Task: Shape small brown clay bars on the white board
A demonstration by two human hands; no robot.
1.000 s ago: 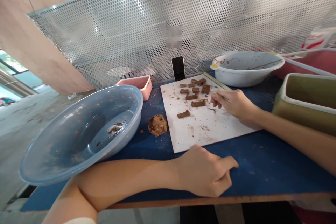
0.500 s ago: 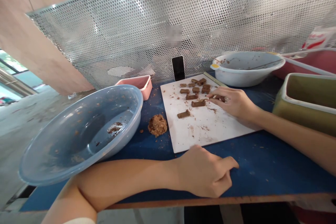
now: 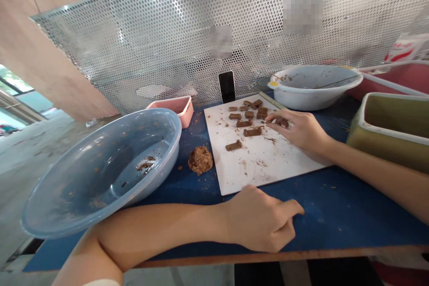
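My right hand [image 3: 298, 129] is over the right side of the white board [image 3: 234, 172], its fingers pinched round a piece of brown clay [image 3: 283, 122]. Just left of its fingertips lies a shaped brown clay bar [image 3: 253, 131] with small raised bits at its edge. Several similar bone-like clay pieces [image 3: 248, 115] are grouped behind it, and a single clay piece [image 3: 233, 145] sits nearer to me. My left hand [image 3: 263, 221] rests in a loose fist on the blue table in front of the board. A rough clay ball [image 3: 200, 160] stands beside the board's left edge.
A big blue basin [image 3: 150, 187] leans over my left forearm. Behind are a pink tub [image 3: 187, 114], a phone [image 3: 227, 87] and a perforated metal screen [image 3: 167, 53]. At right stand a white basin [image 3: 308, 98], an olive planter [image 3: 378, 143] and a red container [image 3: 402, 76].
My right fingertips have shifted slightly around the clay piece, which now shows a little differently between them. The left hand and the pieces on the board stay put.
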